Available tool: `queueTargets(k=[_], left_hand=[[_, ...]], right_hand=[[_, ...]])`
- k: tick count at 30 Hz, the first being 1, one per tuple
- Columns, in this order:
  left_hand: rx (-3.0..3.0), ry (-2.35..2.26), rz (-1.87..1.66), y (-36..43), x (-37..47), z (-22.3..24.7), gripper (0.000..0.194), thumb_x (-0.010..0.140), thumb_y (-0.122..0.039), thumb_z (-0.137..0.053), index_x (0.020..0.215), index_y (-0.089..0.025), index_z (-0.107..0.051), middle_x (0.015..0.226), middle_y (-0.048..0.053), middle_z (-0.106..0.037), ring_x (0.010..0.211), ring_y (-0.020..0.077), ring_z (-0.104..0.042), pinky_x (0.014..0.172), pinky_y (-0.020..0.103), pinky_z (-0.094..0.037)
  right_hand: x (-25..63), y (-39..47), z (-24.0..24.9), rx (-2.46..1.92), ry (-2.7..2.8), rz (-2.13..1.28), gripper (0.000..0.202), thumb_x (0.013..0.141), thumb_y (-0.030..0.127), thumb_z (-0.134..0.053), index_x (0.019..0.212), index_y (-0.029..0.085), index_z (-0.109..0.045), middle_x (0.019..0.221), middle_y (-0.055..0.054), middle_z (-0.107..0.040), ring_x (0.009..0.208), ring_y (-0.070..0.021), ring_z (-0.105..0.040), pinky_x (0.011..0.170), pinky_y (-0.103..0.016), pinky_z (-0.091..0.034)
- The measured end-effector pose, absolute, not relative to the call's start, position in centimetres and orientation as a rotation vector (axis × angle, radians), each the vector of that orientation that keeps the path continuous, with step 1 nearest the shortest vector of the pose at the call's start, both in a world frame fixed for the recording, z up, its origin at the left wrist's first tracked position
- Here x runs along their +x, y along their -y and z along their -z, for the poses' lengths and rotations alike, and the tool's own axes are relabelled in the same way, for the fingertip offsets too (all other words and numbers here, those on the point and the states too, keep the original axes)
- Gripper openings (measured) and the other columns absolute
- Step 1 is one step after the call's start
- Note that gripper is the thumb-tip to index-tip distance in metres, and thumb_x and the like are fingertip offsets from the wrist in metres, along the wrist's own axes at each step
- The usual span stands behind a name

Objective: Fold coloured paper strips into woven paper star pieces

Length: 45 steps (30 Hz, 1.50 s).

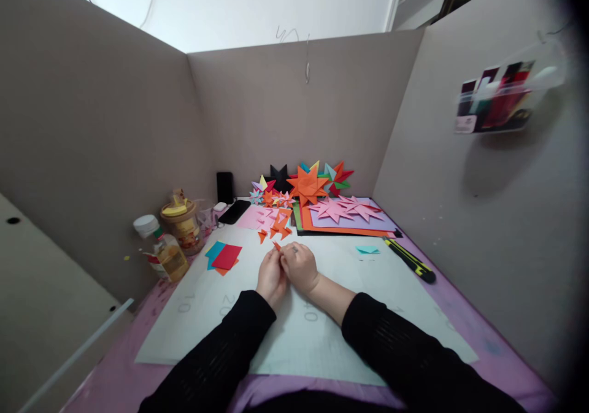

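Together over the middle of the white sheet (294, 345), my two hands pinch a small folded piece of orange paper (277, 246). My left hand (270, 278) is closed on it from the left, and my right hand (299, 267), with a ring on one finger, closes on it from the right. Only the orange tip shows; the rest is hidden by the fingers. Just beyond the hands lie several small folded orange pieces (273, 233). To the left is a loose pile of red, blue and orange paper squares (227, 257). A folded turquoise paper piece (368, 250) lies to the right.
Folded paper stars (308, 185) lean at the back wall. Pink stars (335, 210) rest on stacked coloured sheets (386, 221). A yellow-black utility knife (411, 261) lies right. At left are a bottle (170, 256), a jar (183, 226) and a phone (235, 212). Grey partitions enclose three sides.
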<state>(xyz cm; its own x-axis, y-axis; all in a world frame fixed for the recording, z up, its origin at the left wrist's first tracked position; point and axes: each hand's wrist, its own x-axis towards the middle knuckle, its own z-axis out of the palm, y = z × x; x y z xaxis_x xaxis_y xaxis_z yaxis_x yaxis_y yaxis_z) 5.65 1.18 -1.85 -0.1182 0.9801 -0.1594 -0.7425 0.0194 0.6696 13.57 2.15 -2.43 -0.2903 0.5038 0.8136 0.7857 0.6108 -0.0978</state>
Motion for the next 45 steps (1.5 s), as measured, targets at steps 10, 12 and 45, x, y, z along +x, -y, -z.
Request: queueTargets(k=[10, 12, 45], left_hand=[[0.898, -1.059, -1.516, -1.0, 3.2, 0.9, 0.020, 0.075, -0.030, -0.059, 0.089, -0.018, -0.053, 0.087, 0.002, -0.056, 0.074, 0.0112, -0.055, 0.063, 0.022, -0.042], [1.335, -1.195, -1.507, -1.2, 1.8, 0.3, 0.023, 0.072, -0.028, -0.062, 0.092, -0.019, -0.054, 0.096, 0.004, -0.054, 0.083, 0.0145, -0.054, 0.070, 0.027, -0.043], [2.429, -1.258, -1.136, -1.8, -1.3, -1.3, 0.007, 0.079, -0.024, -0.053, 0.076, -0.021, -0.059, 0.082, 0.006, -0.057, 0.085, 0.0201, -0.051, 0.078, 0.033, -0.039]], right_hand=[[14.6, -2.6, 1.6, -1.031, 1.560, -0.496, 0.010, 0.074, 0.018, -0.049, 0.080, 0.021, -0.041, 0.070, 0.002, -0.050, 0.061, -0.0128, -0.050, 0.058, -0.025, -0.041], [14.9, -2.6, 1.4, -0.993, 1.540, -0.574, 0.011, 0.074, 0.020, -0.050, 0.080, 0.021, -0.041, 0.070, 0.003, -0.049, 0.060, -0.0124, -0.049, 0.057, -0.024, -0.041], [15.0, -2.2, 1.8, -0.910, 1.630, -0.636, 0.011, 0.074, 0.018, -0.048, 0.082, 0.021, -0.041, 0.069, 0.003, -0.051, 0.062, -0.0125, -0.050, 0.060, -0.026, -0.041]])
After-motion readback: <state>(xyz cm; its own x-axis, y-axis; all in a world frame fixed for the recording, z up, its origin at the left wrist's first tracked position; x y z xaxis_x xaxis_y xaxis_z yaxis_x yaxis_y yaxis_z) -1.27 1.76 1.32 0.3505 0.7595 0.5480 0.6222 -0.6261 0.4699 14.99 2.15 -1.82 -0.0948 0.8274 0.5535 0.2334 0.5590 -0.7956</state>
